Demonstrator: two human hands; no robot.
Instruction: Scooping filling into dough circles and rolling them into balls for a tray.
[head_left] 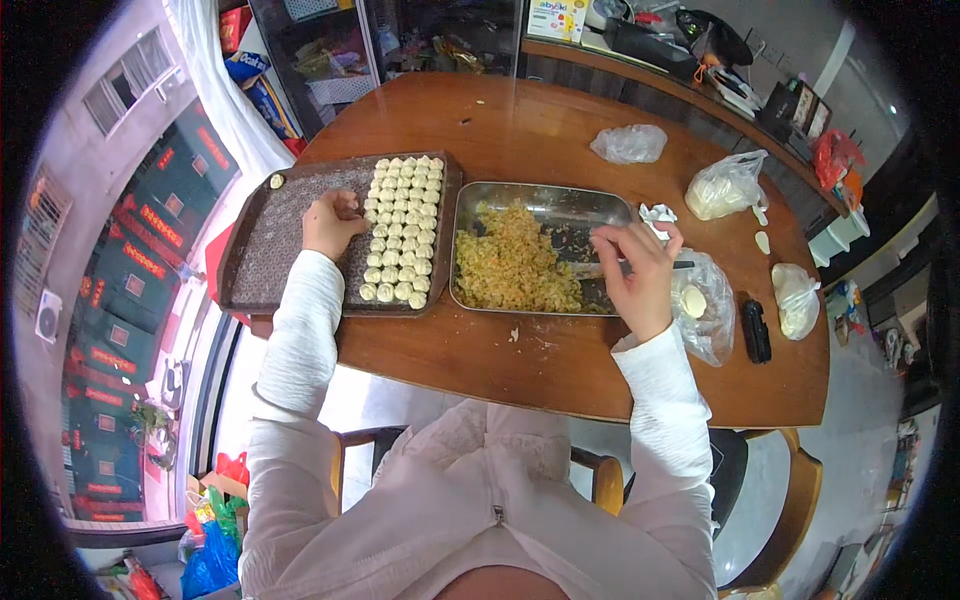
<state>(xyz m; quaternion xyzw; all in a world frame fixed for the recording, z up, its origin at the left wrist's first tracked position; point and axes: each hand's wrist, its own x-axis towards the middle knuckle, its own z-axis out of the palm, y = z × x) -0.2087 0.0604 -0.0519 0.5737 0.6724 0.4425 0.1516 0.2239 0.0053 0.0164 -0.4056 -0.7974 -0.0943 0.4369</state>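
My left hand [334, 224] is over the dark baking tray [275, 235], beside the packed rows of small pleated dumplings [404, 230]. Its fingers are curled together, hiding whatever lies in them. One lone dumpling [277, 181] sits at the tray's far left corner. My right hand [640, 268] is bent above the right edge of a metal pan [585, 205]. It appears closed around a thin spatula whose dark handle [684, 265] sticks out to the right; the fingers partly cover it. Chopped yellow-green filling [515, 262] fills much of the pan.
Right of the pan, a round dough wrapper [693, 301] lies on a clear plastic bag [712, 335]. Bags of pale dough pieces [725, 187] [797, 302], a black object [755, 331] and a crumpled bag [629, 145] are on the wooden table [480, 350]. Chairs [790, 500] stand nearby.
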